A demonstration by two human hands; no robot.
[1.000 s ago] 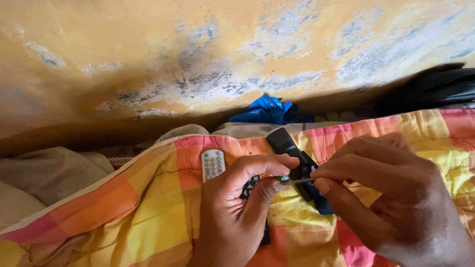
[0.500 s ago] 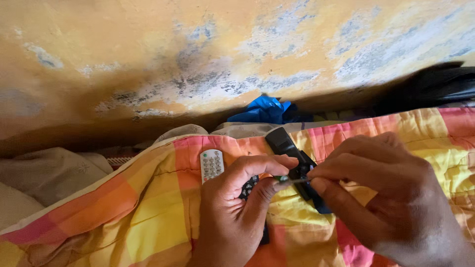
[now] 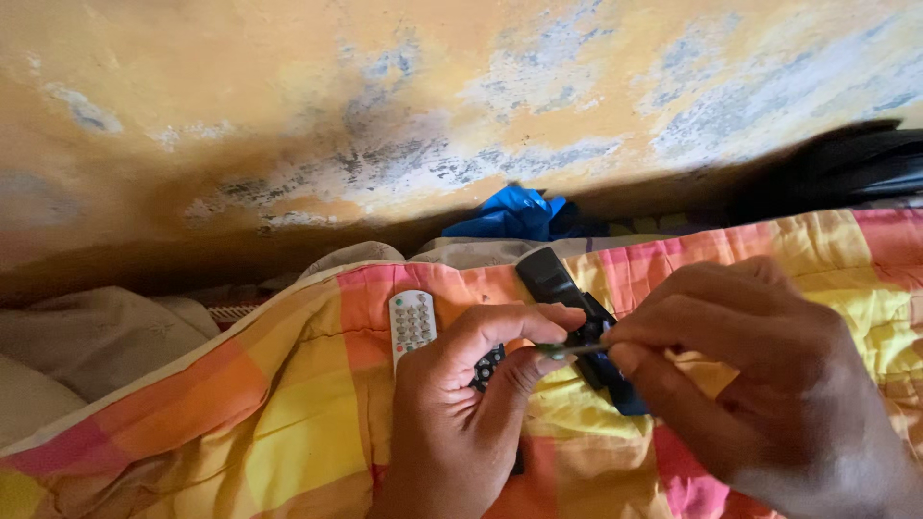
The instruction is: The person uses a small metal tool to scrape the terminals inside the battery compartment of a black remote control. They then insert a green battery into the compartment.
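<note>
A: The small thin piece (image 3: 569, 349), greenish and dark, is pinched at mid-frame between the fingertips of both hands, just above the checked blanket (image 3: 288, 423).

B: How is it held?

A: The left hand (image 3: 471, 423) is closed on its end from seven o'clock, thumb against forefinger; the right hand (image 3: 760, 384) is closed on the other end from four o'clock. What the piece is cannot be told; it is too small.

B: And its handling?

A: It is judged light and slender, easily dropped into the blanket folds. A fingertip pinch at the ends suits it best; whether it is stiff cannot be told.

B: What lies about it?

A: A black remote (image 3: 567, 308) is lying directly under it, angled toward eleven o'clock. A white remote (image 3: 411, 322) is lying at nine o'clock of the pinch, well apart from the black one. A blue cloth (image 3: 519, 213) is bunched at twelve o'clock against the stained wall (image 3: 385, 115).
</note>
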